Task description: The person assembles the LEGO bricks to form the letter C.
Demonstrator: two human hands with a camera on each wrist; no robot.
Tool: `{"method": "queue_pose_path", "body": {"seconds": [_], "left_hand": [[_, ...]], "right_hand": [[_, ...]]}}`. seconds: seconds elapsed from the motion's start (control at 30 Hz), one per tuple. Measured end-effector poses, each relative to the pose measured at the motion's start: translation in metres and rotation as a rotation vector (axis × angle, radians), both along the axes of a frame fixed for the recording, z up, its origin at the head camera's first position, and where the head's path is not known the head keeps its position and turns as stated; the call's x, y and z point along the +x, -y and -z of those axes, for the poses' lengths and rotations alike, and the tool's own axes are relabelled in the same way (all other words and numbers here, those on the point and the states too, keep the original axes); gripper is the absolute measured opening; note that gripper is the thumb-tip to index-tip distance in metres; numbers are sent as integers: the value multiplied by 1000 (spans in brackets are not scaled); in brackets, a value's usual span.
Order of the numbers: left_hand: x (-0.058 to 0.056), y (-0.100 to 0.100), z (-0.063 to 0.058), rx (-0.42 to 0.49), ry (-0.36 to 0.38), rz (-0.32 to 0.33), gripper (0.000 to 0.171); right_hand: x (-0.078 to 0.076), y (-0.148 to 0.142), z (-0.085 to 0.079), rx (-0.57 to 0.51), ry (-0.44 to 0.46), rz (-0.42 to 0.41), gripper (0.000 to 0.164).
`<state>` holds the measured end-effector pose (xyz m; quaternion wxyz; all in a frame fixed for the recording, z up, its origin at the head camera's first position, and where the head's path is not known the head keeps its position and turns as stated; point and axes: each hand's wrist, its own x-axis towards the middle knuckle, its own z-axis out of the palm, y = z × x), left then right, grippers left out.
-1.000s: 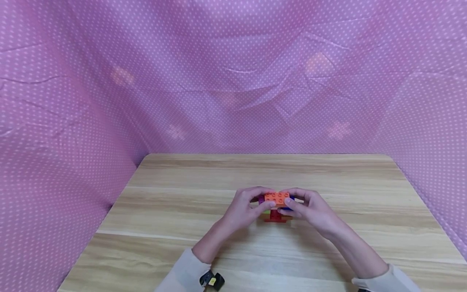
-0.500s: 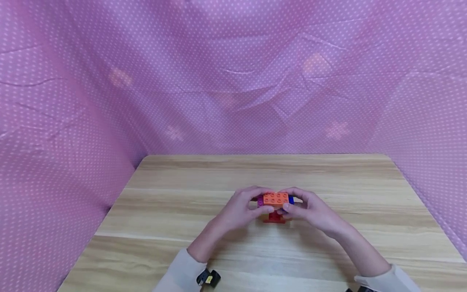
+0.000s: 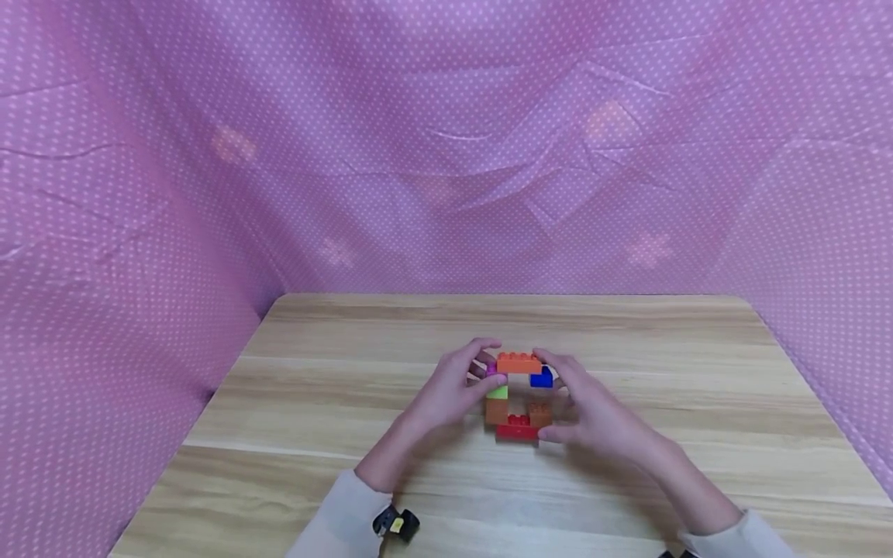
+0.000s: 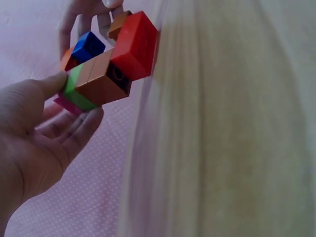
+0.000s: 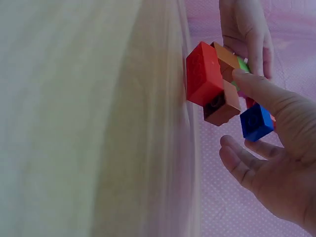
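A ring-shaped build of toy building bricks stands mid-table in the head view. An orange brick [image 3: 519, 363] spans its top. Its left column holds a magenta brick [image 3: 491, 369], a light green brick [image 3: 498, 392] and a brown brick [image 3: 497, 411], above a red brick [image 3: 517, 432]. At right a blue brick [image 3: 541, 377] hangs under the orange one, with a gap above another brown brick [image 5: 224, 106]. My left hand [image 3: 449, 391] pinches the left column around the green and magenta bricks. The right hand [image 3: 603, 411] spreads beside the right end, its thumb by the red brick.
The build stands on a wood-grain table [image 3: 349, 333]. Pink dotted cloth [image 3: 446, 194] hangs behind the table and along both sides. A small black device [image 3: 396, 524] is strapped at the left sleeve.
The build has tipped back, so its front and central opening now show. It has shifted slightly left. My right hand has spread from the orange brick, its thumb moving down.
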<state>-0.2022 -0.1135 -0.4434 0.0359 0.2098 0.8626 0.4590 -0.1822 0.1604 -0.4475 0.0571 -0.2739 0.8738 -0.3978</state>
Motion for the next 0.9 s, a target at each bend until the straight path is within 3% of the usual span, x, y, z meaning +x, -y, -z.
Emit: {"method": "queue_pose_path", "body": {"seconds": [0.17,0.37,0.6,0.9], "left_hand": [[0,0,6,4,76,-20,50],[2,1,8,-50,93,-21,45],[2,1,10,-167,105,42,58],[1,0,13,-176,103,61,52]], "right_hand": [[3,6,3,97,6,1,128],[4,9,7,206,-39,-11,127],[3,4,12,233,-41,-29,122],[3,1,14,214,-27,-43,118]]}}
